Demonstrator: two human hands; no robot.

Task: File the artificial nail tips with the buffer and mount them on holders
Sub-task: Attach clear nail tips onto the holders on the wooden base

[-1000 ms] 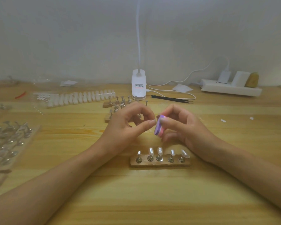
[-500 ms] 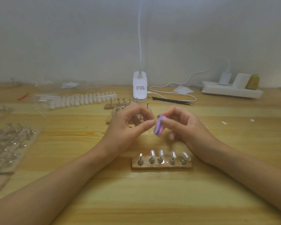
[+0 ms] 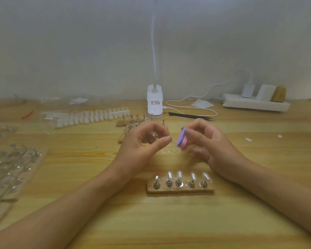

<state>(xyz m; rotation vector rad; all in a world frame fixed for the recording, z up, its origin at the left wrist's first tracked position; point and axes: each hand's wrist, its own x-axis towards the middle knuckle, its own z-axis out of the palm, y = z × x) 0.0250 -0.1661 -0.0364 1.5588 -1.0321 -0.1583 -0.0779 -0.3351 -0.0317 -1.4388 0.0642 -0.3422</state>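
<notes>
My left hand [image 3: 144, 146] is raised over the wooden table, thumb and forefinger pinched on a small clear nail tip that barely shows. My right hand [image 3: 210, 146] grips a purple and pink buffer block [image 3: 181, 141] just right of the left thumb, with a narrow gap between them. In front of both hands lies a wooden holder block [image 3: 180, 189]. It carries several metal holders, each with a clear nail tip [image 3: 179, 174] mounted on it.
A long row of white nail tips [image 3: 90, 116] lies at the back left. More holder blocks [image 3: 123, 123] stand behind my left hand. A clear bag of metal holders [image 3: 13, 159] fills the left edge. A white lamp base [image 3: 154, 103], black tweezers [image 3: 190, 115] and a power strip [image 3: 255, 105] line the back.
The buffer touched my left thumb a second ago; my right hand has since drawn it slightly to the right, which opened a small gap. My left hand keeps its pinch.
</notes>
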